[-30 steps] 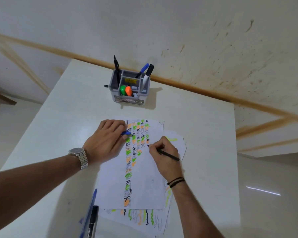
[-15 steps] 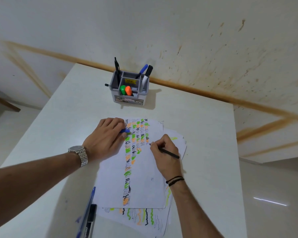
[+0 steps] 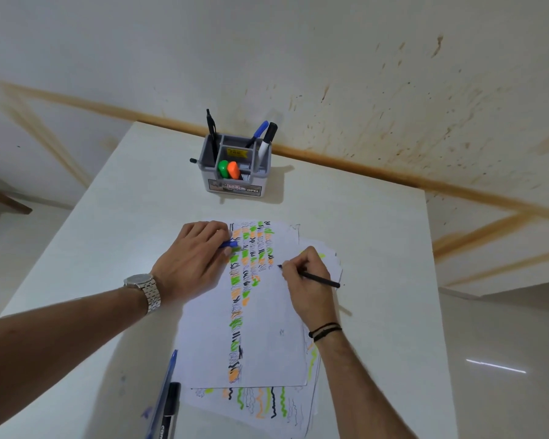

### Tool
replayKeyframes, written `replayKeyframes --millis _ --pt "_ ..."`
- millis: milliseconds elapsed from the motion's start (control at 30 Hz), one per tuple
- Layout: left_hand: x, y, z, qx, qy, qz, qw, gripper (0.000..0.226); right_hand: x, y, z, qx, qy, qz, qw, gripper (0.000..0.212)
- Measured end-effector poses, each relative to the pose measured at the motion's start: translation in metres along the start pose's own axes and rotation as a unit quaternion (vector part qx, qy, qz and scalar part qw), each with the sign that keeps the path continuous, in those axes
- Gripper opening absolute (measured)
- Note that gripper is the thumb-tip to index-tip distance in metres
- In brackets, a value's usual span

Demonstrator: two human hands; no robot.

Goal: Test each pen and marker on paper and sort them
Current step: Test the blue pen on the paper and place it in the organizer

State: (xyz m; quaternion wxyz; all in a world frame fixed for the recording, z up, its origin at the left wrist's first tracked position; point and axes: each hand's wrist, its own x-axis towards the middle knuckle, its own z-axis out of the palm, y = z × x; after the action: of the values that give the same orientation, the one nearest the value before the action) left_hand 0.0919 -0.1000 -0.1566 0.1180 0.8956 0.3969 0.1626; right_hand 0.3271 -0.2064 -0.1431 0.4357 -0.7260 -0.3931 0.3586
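White paper (image 3: 267,327), its top sheet striped with columns of green, orange and black test scribbles, lies on a pale worktop (image 3: 108,232) over several other marked sheets. The person's right hand (image 3: 308,280) grasps a thin black pen (image 3: 320,279) in a writing grip, its tip touching the sheet just right of the scribbled columns. The left hand (image 3: 194,258) rests on the sheet's upper left edge, fingers curled around a blue pen cap (image 3: 229,244). Behind the paper stands a grey desk organiser (image 3: 235,188) holding a green highlighter (image 3: 223,167) and an orange highlighter (image 3: 233,169) in its front compartment and dark pens upright behind. At the near left edge lie a blue pen (image 3: 164,391) and a black marker (image 3: 170,410), side by side.
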Motion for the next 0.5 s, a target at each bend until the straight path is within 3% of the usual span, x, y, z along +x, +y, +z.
replayKeyframes --millis 200,300,367,500 --pt "-0.001 0.002 -0.009 -0.005 -0.001 0.001 1.000 0.022 0.001 -0.024 -0.002 0.023 -0.052 0.042 0.997 0.023" --pt "0.013 0.010 -0.036 0.023 -0.080 0.006 0.996 0.026 -0.013 -0.061 -0.008 0.081 -0.096 0.089 0.988 0.011" --pt "0.028 0.018 -0.064 0.027 -0.130 0.011 0.991 0.019 -0.028 -0.098 -0.014 0.152 -0.107 0.120 0.975 0.018" --pt "0.047 0.040 -0.139 -0.105 -0.052 -0.009 0.993 0.027 -0.046 -0.175 -0.031 0.301 -0.101 0.129 0.940 0.031"
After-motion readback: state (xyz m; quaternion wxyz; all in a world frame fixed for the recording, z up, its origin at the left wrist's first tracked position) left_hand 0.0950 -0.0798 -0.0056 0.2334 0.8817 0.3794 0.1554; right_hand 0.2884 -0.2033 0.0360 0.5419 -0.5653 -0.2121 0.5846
